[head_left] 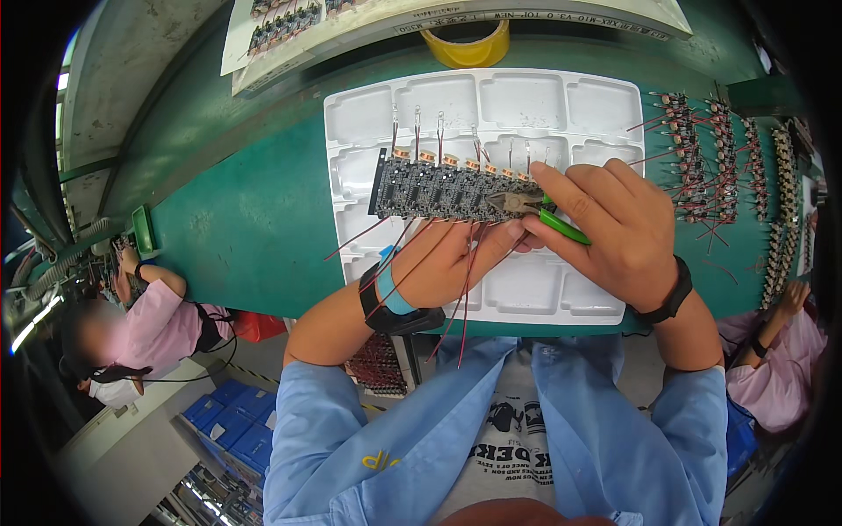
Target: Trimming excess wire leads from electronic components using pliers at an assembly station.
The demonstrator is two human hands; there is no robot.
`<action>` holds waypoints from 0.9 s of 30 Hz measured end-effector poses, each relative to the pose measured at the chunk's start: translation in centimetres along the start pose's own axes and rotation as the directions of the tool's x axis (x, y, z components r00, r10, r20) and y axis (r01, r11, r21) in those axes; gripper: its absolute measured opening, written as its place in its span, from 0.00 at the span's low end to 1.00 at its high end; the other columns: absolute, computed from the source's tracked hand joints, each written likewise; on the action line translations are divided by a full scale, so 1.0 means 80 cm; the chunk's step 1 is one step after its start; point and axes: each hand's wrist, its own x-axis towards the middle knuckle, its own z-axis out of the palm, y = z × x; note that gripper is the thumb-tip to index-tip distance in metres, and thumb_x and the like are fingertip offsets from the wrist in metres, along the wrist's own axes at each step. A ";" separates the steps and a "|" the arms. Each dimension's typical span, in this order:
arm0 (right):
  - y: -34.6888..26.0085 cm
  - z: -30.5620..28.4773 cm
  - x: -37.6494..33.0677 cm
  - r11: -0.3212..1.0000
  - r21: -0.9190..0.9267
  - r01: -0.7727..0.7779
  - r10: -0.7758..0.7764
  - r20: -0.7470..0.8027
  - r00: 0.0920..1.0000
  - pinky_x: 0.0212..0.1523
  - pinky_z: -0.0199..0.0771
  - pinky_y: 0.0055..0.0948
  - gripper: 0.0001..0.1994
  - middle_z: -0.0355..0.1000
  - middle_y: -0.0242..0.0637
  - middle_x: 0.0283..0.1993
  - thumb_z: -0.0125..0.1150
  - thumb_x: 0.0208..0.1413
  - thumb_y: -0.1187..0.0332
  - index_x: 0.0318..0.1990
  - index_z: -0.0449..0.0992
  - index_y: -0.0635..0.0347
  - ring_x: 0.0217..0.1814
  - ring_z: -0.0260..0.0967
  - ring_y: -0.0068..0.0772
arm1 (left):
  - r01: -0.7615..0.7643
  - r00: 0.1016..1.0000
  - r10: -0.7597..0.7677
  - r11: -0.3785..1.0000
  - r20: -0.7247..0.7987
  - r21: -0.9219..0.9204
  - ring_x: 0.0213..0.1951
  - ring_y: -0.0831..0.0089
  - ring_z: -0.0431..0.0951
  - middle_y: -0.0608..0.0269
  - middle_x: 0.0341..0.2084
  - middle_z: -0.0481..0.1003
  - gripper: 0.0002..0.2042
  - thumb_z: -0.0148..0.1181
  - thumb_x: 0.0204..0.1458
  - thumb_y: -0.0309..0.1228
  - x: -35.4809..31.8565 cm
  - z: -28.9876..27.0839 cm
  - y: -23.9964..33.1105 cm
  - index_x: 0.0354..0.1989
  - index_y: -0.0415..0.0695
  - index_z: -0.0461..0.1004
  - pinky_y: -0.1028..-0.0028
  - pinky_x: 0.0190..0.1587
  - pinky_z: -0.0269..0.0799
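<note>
A dark strip of joined circuit boards (430, 188) is held over the white tray by my left hand (452, 254), its fingers closed on the strip's near edge from below. Small clear LEDs on leads stick up along the far edge, and thin red and black wires hang from the near edge. My right hand (618, 219) is closed round green-handled cutting pliers (566, 226). The pliers' metal jaws lie over the right end of the strip; whether they touch a lead I cannot tell. Part of the strip's right end is hidden by my right fingers.
Beneath my hands lies a white compartment tray (645, 105) on the green table (254, 210). Several more board strips (684, 158) lie at the right. A yellow tape roll (469, 48) stands behind the tray. People in pink work at the left (153, 320) and right.
</note>
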 end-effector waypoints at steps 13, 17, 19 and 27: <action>-0.001 0.004 0.007 1.000 -0.027 0.016 -0.019 -0.087 0.996 0.26 0.68 0.29 0.25 0.72 0.31 0.36 0.78 0.44 0.61 0.52 0.82 0.57 0.31 0.68 0.30 | -0.011 1.000 0.012 0.998 -0.016 0.055 0.42 0.60 0.87 0.54 0.40 0.85 0.14 0.56 0.68 0.32 0.000 0.000 -0.002 0.55 0.36 0.77 0.68 0.47 0.79; -0.003 0.005 0.005 1.000 -0.021 0.002 -0.004 -0.087 0.996 0.26 0.69 0.29 0.25 0.72 0.31 0.37 0.78 0.44 0.61 0.52 0.82 0.57 0.31 0.69 0.30 | -0.011 1.000 0.012 0.998 -0.020 0.062 0.42 0.61 0.87 0.55 0.39 0.86 0.14 0.56 0.68 0.32 0.000 0.001 -0.002 0.55 0.37 0.77 0.68 0.46 0.79; -0.004 0.007 0.004 1.000 -0.006 -0.016 0.015 -0.090 0.996 0.26 0.70 0.29 0.25 0.72 0.32 0.37 0.78 0.44 0.60 0.52 0.82 0.57 0.31 0.69 0.31 | 0.014 1.000 -0.013 0.999 -0.027 0.037 0.42 0.61 0.87 0.56 0.38 0.86 0.14 0.56 0.68 0.32 -0.001 0.002 -0.005 0.55 0.37 0.77 0.68 0.46 0.79; -0.009 0.004 0.001 0.997 0.047 -0.058 0.060 -0.027 0.998 0.29 0.72 0.33 0.31 0.74 0.38 0.39 0.81 0.43 0.63 0.57 0.81 0.59 0.33 0.72 0.37 | -0.060 0.995 0.070 0.989 -0.070 0.133 0.42 0.61 0.87 0.56 0.38 0.86 0.15 0.57 0.67 0.33 -0.001 0.002 -0.014 0.55 0.36 0.78 0.69 0.45 0.80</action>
